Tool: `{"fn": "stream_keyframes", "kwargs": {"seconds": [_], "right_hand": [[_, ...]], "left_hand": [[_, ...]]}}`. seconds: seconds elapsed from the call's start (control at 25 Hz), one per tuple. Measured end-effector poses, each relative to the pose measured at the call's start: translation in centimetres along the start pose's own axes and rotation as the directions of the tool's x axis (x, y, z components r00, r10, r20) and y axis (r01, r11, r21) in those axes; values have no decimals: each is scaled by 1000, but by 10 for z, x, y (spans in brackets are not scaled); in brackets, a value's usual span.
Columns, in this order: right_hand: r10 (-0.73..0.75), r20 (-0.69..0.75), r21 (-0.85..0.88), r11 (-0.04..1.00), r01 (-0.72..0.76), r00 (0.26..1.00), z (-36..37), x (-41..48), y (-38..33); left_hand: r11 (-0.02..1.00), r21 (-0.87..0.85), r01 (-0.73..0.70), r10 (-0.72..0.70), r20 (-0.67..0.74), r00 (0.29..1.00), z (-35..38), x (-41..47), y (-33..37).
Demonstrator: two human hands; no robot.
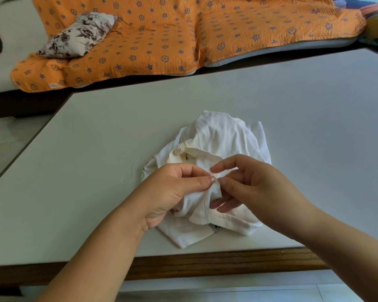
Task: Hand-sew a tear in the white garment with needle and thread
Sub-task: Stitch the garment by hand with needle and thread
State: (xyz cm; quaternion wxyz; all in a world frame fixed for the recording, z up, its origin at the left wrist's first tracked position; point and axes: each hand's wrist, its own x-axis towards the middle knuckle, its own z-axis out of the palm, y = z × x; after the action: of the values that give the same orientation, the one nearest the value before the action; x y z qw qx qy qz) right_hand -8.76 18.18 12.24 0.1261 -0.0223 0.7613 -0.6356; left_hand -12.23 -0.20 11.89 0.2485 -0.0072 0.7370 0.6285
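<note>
Two bare hands meet over a crumpled white cotton garment [223, 136] at the lower centre of the frame.

The garment lies bunched on a pale, smooth-topped table with a brown wooden edge [292, 101]. The left hand [175, 188] pinches a raised fold of it between thumb and forefinger. The right hand [253, 184] sits just beside that fold, its thumb and forefinger tips narrowly apart and its other fingers loosely extended; whether they hold a needle cannot be told. A thin pale thread [130, 173] curls on the table just left of the garment. Across the top, an orange quilted blanket with blue stars [162, 40] carries a floral cushion [76, 35] at upper left.
</note>
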Motion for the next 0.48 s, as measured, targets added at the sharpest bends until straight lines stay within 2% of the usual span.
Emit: {"fn": "stream_keyframes", "kwargs": {"seconds": [0.12,0.24,0.36,0.48], "right_hand": [[-37,-19,-63,997,36,999,4,-1,1],[-54,-45,-125,991,48,998,5,1,2],[54,-52,17,998,-53,997,3,5,2],[185,24,191,964,-186,983,-2,10,4]], "left_hand": [[997,78,-23,23,-9,1000,2,1,-2],[996,86,-25,26,-21,999,3,2,-4],[993,105,-58,63,-42,997,3,1,-3],[982,159,-99,106,-36,994,3,0,-1]]}}
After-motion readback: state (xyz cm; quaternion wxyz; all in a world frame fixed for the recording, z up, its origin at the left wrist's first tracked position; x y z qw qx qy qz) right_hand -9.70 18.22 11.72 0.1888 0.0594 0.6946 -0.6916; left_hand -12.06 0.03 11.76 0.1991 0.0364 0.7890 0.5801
